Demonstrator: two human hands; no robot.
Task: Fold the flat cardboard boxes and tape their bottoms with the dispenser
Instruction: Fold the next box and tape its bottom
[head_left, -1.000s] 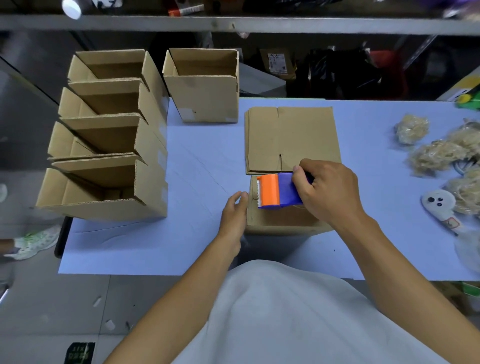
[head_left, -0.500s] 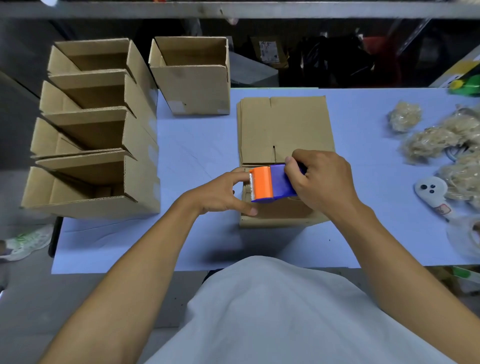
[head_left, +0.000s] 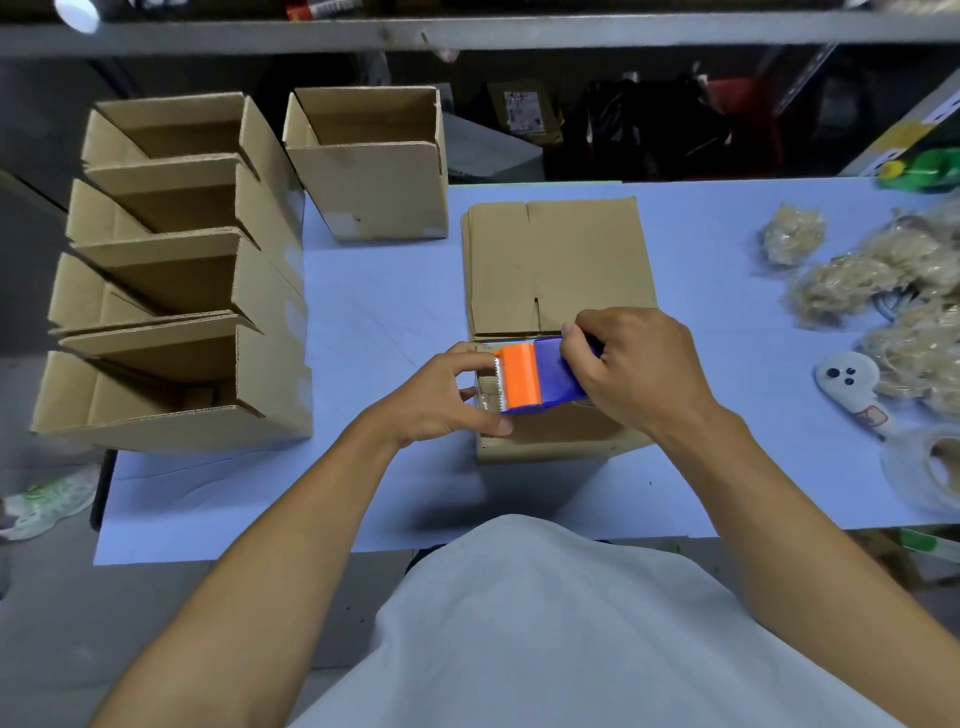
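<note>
Taping one box bottom, with a stack of flat ones left.

At the left of the frame stand five finished boxes (head_left: 176, 322), open tops up, a sixth (head_left: 374, 166) just behind; at centre the left hand (head_left: 441, 397) pinches the tape end at the toothed edge of the tape dispenser (head_left: 535, 376); the right hand (head_left: 639, 374) grips its body over the upturned box (head_left: 556, 431); this bottom looks only begun; above it lie the flat boxes (head_left: 556, 265), not yet folded.
</note>
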